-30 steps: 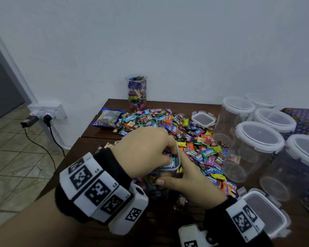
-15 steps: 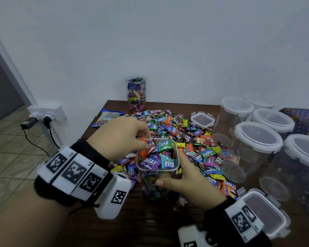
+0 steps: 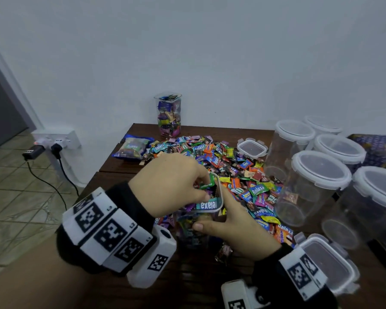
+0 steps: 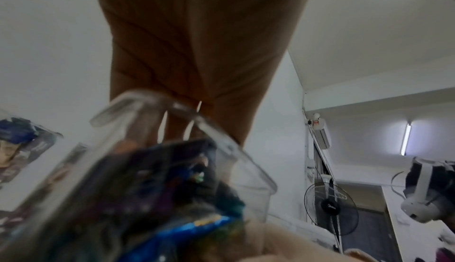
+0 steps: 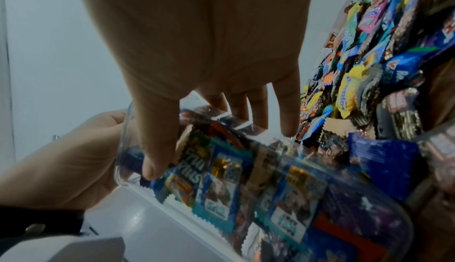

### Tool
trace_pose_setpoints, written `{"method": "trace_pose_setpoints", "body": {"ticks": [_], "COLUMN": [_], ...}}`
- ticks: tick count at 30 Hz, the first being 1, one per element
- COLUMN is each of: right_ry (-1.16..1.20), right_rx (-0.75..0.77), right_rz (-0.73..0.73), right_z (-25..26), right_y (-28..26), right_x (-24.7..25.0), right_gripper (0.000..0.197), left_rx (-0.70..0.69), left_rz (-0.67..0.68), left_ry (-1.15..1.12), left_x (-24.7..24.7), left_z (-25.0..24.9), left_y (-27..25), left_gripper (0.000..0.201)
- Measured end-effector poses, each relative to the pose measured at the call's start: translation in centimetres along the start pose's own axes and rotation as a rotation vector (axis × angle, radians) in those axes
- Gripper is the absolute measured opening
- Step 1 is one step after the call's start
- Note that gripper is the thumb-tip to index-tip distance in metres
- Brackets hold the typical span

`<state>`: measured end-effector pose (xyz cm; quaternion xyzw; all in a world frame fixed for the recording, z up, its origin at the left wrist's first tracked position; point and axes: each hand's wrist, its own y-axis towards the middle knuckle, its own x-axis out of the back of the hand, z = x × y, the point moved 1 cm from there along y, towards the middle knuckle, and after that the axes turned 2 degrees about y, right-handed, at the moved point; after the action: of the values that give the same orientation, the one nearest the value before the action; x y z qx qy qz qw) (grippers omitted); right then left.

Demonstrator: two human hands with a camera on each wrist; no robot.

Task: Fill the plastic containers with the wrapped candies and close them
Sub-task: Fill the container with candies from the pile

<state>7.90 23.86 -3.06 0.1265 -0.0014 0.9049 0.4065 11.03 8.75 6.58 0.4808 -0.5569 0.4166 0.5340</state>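
Note:
A clear square plastic container (image 3: pixel 217 207) stands on the dark wooden table (image 3: pixel 187 286), packed with wrapped candies up to its rim. My right hand (image 3: pixel 227 221) grips its side, thumb on the near wall and fingers on the far wall; the right wrist view shows that grip (image 5: pixel 157 149). My left hand (image 3: pixel 201 186) hovers over the mouth with its fingers curled round a few candies, a green wrapper showing. The left wrist view has the container's rim (image 4: pixel 172 106) under the palm. The loose candy pile (image 3: pixel 232 170) spreads behind and to the right.
A filled, lidless container (image 3: pixel 168 117) stands by the wall, a candy bag (image 3: pixel 133 148) at the left. Several empty lidded jars (image 3: pixel 316 181) crowd the right side. One square lid (image 3: pixel 252 148) lies at the back, another (image 3: pixel 328 264) beside my right wrist.
My left hand drew back to the container's left rim half a second ago and has now come back over the mouth with candies. The right hand has kept its grip.

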Motion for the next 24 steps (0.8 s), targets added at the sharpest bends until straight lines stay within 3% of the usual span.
{"method": "trace_pose_setpoints", "body": {"ticks": [3, 7, 12, 15, 19, 24], "right_ry": [0.005, 0.021, -0.05, -0.195, -0.513, -0.785], "right_rx": [-0.006, 0.01, 0.004, -0.043, -0.149, -0.245], "right_rz": [-0.001, -0.003, -0.02, -0.038, -0.068, -0.049], "right_z": [-0.1, -0.1, -0.3, -1.1, -3.5, -5.0], "right_y": [0.0, -0.1, -0.3, -0.7, -1.4, -0.8], "right_x": [0.0, 0.0, -0.1, -0.1, 0.0, 0.0], "right_gripper": [0.077, 0.074, 0.075, 0.08, 0.102, 0.077], "left_rx": [-0.004, 0.013, -0.015, -0.02, -0.023, -0.002], "left_rz": [-0.019, -0.061, 0.003, -0.035, -0.113, -0.245], "left_ry": [-0.039, -0.283, -0.162, -0.118, -0.149, -0.219], "left_x": [0.2, 1.1, 0.6, 0.1, -0.3, -0.7], "left_z": [0.0, 1.0, 1.3, 1.3, 1.1, 0.8], "left_y": [-0.3, -1.5, -1.7, -1.4, -1.4, -1.3], "left_gripper": [0.032, 0.028, 0.024, 0.012, 0.022, 0.022]}}
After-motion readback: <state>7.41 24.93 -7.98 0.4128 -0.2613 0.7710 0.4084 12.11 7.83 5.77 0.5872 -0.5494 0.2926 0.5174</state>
